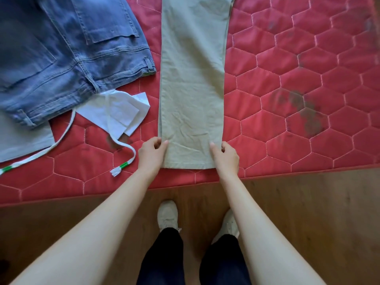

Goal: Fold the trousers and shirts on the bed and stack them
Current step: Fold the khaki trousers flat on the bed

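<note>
Pale green-beige trousers [192, 83] lie flat on the bed, legs laid one on the other, running from the near edge away from me. My left hand [152, 154] pinches the left side of the hem end, thumb on top. At the right side of the same end, my right hand [225, 156] pinches the cloth. Blue jeans [65, 48] lie spread at the upper left. A grey garment [24, 136] with a white drawstring [125, 149] and turned-out white pocket lining [121, 112] pokes out from under the jeans.
The bed has a red quilted cover [298, 99] with dark smudges on the right. Its near edge runs across the frame above a wooden floor [308, 212]. My legs and pale shoes stand close to the bed.
</note>
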Demonstrator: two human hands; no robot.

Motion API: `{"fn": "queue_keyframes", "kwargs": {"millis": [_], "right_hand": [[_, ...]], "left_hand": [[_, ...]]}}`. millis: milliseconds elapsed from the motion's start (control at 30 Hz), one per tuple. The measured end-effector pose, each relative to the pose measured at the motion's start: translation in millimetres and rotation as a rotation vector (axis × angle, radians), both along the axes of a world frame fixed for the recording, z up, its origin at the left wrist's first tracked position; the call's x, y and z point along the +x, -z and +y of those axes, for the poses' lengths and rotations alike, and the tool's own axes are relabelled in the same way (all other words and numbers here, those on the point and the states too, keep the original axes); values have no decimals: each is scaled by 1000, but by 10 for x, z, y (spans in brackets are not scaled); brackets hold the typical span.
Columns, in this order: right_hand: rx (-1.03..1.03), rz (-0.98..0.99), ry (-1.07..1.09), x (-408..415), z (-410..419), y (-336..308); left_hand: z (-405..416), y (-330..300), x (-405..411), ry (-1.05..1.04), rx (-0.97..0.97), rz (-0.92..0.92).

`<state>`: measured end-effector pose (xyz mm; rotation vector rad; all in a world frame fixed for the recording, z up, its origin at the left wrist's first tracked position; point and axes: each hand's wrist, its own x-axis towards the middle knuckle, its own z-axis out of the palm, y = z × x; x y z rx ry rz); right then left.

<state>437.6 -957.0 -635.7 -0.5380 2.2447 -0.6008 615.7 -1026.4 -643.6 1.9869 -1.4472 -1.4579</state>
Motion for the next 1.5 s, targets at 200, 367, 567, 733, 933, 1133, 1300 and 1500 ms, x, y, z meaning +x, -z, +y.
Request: {"fn": "queue_keyframes", "kwargs": {"millis": [200,367,567,733,933,1133,1300,1500], "right_hand": [[-348,2,19,-68,159,-261],[-90,-118,-79,155,390,-244],[-207,-102,29,239,642,-222],[-101,-190,16,319,785,-77],[-28,134,-138,408,747,-127],[-189,405,-518,566,-4,-45],[-110,507,-644,576,-493,410],[18,588,-655,310,220,552]], "left_hand": [[39,-251,204,-53,-115,148],[189,-180,268,15,63,-27],[315,-138,453,29,14,-38],[493,-18,536,91,114,-140],[540,-201,489,212,-83,-383],[299,-202,79,670,-546,-458],[-11,353,-116,884,-464,-604],[113,476,150,623,-357,-731]]}}
